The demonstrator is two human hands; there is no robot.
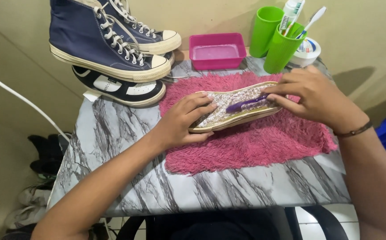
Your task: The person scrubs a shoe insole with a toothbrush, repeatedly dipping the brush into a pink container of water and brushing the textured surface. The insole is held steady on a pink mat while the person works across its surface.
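Closest is one table (113, 178) with a grey marble look. On it lies one fluffy pink mat (264, 146).

One shoe (235, 109) lies on the mat with its sole facing up. The sole is pale and looks wet and soapy. The left hand (182, 122) is wrapped around the near end of the shoe, fingers on top and thumb along the side, holding it tight. The right hand (310, 95) has its fingers pinched together on one purple brush (246, 104). The brush head lies on the sole, near the middle. One dark band (355, 130) is on the right wrist.

Farther back on the left, three shoes are piled up. Two blue high-top shoes (95, 38) with white laces sit on top of one dark low shoe (122, 89) with white patches.

In the back middle is one pink tub (217, 50) with cloudy water in it. To its right stand two green cups (275, 40), just beside each other. The nearer cup holds one toothbrush (313, 20) and one white tube (290, 11). Behind the cups is one round white tub (307, 51).

One white cord (19, 100) hangs at the left, off the table.
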